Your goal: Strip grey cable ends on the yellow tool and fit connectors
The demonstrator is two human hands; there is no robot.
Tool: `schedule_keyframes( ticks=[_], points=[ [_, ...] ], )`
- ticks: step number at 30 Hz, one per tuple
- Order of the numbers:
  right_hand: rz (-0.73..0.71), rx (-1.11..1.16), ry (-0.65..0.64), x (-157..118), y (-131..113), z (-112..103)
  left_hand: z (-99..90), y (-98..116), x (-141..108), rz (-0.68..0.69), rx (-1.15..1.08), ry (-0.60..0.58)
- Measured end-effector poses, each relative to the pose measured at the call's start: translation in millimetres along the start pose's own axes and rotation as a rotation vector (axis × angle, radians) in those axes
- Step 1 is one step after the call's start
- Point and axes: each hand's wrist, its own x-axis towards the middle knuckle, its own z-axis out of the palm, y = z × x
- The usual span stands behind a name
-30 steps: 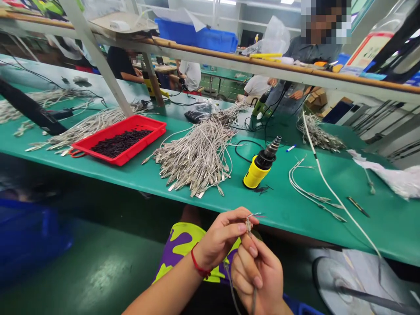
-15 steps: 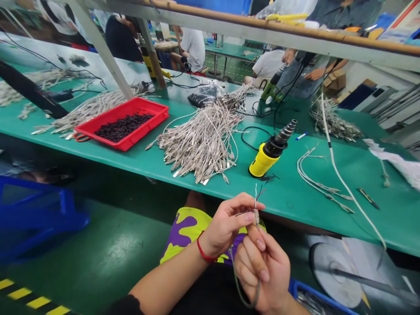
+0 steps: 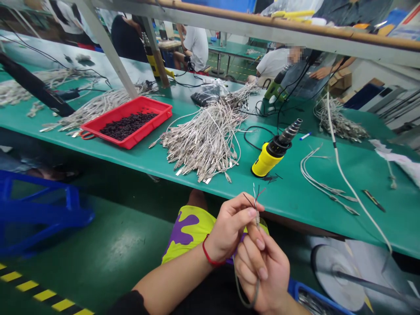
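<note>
A grey cable [image 3: 240,291] is in my two hands just in front of the table edge. My left hand [image 3: 229,225] pinches the cable's end between thumb and fingers. Thin wires [image 3: 255,197], white, red and black, fan upward out of that end above the fingertips. Below it my right hand [image 3: 264,269] is closed around the same cable, its fingers curled, and the cable loops down beneath the palm. A whitish sleeve or sheath shows between the two hands; its detail is too small to tell.
On the green table [image 3: 288,197] lie a heap of USB cables [image 3: 203,142], a red tray [image 3: 131,141] of short black tubes, an upright yellow heat gun [image 3: 267,159], several loose cables [image 3: 308,173] and a pen [image 3: 374,200]. A blue stool [image 3: 75,205] stands left. Other people sit behind.
A black wire that lay low by my left thumb now sticks up to the left among the others. My left thumb has shifted slightly upward; the right hand keeps its hold.
</note>
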Motion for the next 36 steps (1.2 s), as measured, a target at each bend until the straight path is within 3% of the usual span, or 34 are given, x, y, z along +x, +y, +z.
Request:
schedule_keyframes(
  ticks=[4,10,16,22,27,36],
  points=[
    [0.004,0.008,-0.037,0,3,-1,2.7,3,-2,-0.069,0.023,0.067],
    [-0.015,0.018,-0.090,0,6,-2,2.3,6,-3,-0.030,0.075,0.047],
    [-0.011,0.043,-0.143,0,6,-4,0.3,7,-4,0.057,0.109,-0.040],
    [0.082,0.263,-0.315,6,4,-15,-0.6,10,-2,0.191,0.055,-0.184],
    [0.132,0.383,-0.398,11,5,-19,0.1,17,-1,0.224,0.018,-0.229],
    [0.125,0.327,-0.418,14,6,-23,1.3,21,-2,0.233,0.075,-0.229]
  ],
)
